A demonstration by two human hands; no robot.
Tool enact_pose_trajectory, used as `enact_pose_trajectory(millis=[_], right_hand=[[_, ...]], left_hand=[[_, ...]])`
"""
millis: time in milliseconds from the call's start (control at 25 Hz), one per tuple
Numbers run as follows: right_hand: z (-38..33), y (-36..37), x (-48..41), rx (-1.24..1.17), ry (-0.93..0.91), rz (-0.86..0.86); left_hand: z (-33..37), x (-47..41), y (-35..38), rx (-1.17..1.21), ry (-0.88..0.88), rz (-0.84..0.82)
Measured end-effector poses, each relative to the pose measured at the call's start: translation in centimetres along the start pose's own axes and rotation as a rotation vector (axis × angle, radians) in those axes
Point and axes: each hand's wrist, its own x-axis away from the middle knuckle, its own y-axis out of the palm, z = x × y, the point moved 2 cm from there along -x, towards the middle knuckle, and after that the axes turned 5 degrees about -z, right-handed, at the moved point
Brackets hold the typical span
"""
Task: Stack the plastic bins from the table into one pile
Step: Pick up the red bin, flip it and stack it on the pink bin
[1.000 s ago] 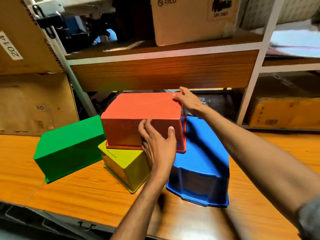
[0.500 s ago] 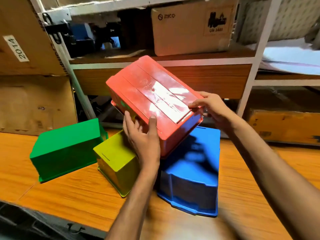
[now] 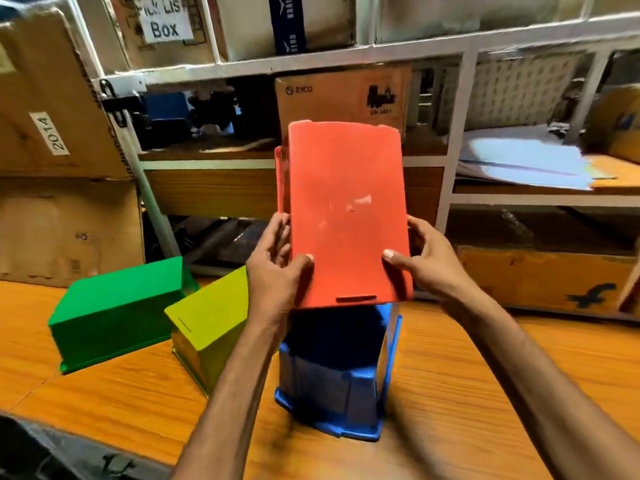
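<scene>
- While it is lifted clear of the tabletop [image 3: 485,375], the red plastic bin [image 3: 346,216] stands on end between the two grips, its flat base turned toward the camera.
- The left grip [image 3: 273,268] clasps the bin's left edge low down, with the thumb pressed on the base and the fingers curled round the side.
- The right grip [image 3: 429,261] clasps the right edge at the same height, again with the thumb on the base and the fingers wrapped behind.
- Directly below both grips, the blue plastic bin [image 3: 332,375] sits upside down on the tabletop. Whether the red bin's lower edge touches it cannot be told.
- Just left of the left grip's forearm, and lower, the yellow-green plastic bin [image 3: 211,320] lies bottom-up beside the blue one.
- Farther left of that grip, the green plastic bin [image 3: 117,313] also rests bottom-up, close against the yellow-green bin.
- Beyond the grips, behind the red bin, a cardboard box [image 3: 343,95] sits on a white-framed shelf [image 3: 381,50].
- A stack of papers [image 3: 519,161] lies on the shelf up and right of the right grip.
</scene>
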Motion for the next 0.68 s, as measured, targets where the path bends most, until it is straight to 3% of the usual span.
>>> enact_pose_trajectory(millis=[160,240,320,400,480,680], right_hand=[[0.7,-1.9,2.6,0.041,-0.157,-0.034],[0.8,-2.6,2.6,0.025,-0.127,-0.068],[0.7,-3.3,2.8,-0.164,-0.014,-0.055],[0.8,-3.7,3.2,-0.402,0.093,-0.005],[0.6,-3.5,4.0,-0.48,0.129,0.055],[-0.8,-3.2,5.6,-0.551,0.018,0.232]], left_hand=[[0.8,1.3,0.8,0.062,-0.021,0.072],[1.0,2.0,0.7,0.019,0.014,0.07],[0.9,2.8,0.9,0.038,-0.019,0.038],[0.6,3.9,1.0,0.116,-0.094,0.011],[0.6,4.8,1.1,0.158,-0.119,0.009],[2.8,5.7,1.4,0.105,-0.134,-0.119]])
